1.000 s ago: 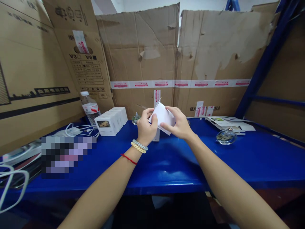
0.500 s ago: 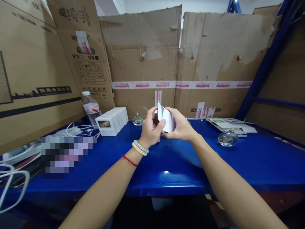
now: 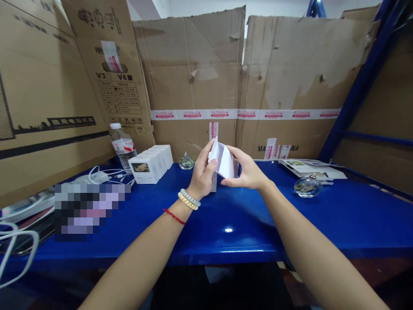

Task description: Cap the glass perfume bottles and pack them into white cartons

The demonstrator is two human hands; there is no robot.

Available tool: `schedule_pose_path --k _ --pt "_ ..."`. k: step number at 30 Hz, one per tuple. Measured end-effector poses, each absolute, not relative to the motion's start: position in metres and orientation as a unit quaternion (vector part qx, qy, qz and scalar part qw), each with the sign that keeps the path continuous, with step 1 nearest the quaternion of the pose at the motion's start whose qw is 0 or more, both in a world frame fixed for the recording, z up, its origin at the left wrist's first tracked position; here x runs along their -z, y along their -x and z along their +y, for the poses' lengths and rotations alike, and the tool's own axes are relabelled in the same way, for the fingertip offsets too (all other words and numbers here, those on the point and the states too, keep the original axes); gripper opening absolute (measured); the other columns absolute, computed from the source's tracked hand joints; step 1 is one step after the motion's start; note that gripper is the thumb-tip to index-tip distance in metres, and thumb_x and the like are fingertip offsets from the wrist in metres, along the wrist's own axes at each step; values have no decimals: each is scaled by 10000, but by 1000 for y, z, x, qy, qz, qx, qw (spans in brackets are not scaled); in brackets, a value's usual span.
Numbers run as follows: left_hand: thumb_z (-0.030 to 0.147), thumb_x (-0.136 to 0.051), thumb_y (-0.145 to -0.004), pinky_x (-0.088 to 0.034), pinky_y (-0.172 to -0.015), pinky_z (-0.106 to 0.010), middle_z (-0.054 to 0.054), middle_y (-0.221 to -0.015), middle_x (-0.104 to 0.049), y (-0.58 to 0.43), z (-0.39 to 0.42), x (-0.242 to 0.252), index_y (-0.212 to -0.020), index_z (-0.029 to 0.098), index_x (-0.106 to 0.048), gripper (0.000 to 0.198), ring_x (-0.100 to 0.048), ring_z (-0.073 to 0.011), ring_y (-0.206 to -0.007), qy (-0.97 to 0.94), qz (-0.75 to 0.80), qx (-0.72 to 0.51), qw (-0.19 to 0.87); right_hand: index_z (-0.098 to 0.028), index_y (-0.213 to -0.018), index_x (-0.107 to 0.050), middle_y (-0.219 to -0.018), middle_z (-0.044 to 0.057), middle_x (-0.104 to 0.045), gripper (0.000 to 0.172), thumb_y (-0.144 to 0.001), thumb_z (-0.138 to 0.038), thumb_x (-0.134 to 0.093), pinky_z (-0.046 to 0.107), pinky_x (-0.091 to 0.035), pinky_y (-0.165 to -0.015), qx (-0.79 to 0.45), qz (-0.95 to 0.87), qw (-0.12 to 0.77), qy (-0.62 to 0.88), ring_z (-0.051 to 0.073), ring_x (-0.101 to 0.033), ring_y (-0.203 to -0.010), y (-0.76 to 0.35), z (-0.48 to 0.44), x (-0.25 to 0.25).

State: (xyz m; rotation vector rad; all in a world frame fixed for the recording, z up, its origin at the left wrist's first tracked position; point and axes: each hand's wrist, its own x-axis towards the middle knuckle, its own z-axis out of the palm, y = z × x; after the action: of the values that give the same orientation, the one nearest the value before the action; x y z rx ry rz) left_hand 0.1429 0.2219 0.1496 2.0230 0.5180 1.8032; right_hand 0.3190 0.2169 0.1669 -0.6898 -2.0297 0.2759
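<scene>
Between my two hands is a small white cardboard box (image 3: 227,164), tilted, with one flap standing up and a fold showing inside. My left hand (image 3: 204,172) grips its left side, the thumb pressed on the near flap. Around the right side curl the fingers of my right hand (image 3: 248,168), thumb underneath near the lower edge. Part of the box is hidden behind the fingers. A small glass bottle (image 3: 186,162) stands behind my left hand. Another round glass bottle (image 3: 307,187) sits on the blue table (image 3: 232,215) to the right.
Several white boxes (image 3: 149,165) with a picture on the front stand in a row at left, beside a water bottle (image 3: 123,148). White cables (image 3: 19,237) lie at far left. Flat printed card sheets (image 3: 322,168) rest at back right. Cardboard panels (image 3: 193,86) wall the back.
The box has opened wider between my hands, its left panel now spread outward. My left fingers have straightened along that panel, and my right hand has shifted slightly to the right.
</scene>
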Motion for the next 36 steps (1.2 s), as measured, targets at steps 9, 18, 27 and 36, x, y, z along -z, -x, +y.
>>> schedule_pose_path --k 9,18,27,36 --pt "547 -398 -925 -311 -1208 -435 -54 -1507 -440 -143 223 -148 -1407 277 -434 554 -395 -251 -1410 -729 180 -629 201 -205 -1308 -487 -1225 106 -624 847 -577 -490 -805 406 -512 -921 -123 -809 494 294 269 -607 -1064 -321 212 -171" --pt "577 -666 -756 -436 -1090 -487 -116 -1486 -439 -140 225 -146 -1465 259 -311 854 -495 -329 -1296 -765 155 -589 211 -177 -1241 -518 -1117 87 -647 730 -595 -401 -775 324 -501 -796 -145 -797 496 314 216 -618 -951 -322 216 -166" --pt "489 -807 -663 -516 -968 -409 -129 -1304 -568 -144 222 -154 -1397 242 -323 913 -588 -281 -1165 -711 144 -569 387 -175 -1271 -508 -1192 103 -623 756 -636 -462 -800 334 -493 -851 -283 -786 470 283 219 -600 -1033 -326 218 -169" --pt "518 -859 -562 -545 -743 -286 -72 -1047 -636 -148 225 -158 -1159 197 -496 770 -634 -180 -898 -629 182 -595 465 -146 -1232 -532 -1103 106 -646 816 -593 -570 -812 300 -508 -740 -377 -745 458 306 183 -613 -899 -320 216 -172"
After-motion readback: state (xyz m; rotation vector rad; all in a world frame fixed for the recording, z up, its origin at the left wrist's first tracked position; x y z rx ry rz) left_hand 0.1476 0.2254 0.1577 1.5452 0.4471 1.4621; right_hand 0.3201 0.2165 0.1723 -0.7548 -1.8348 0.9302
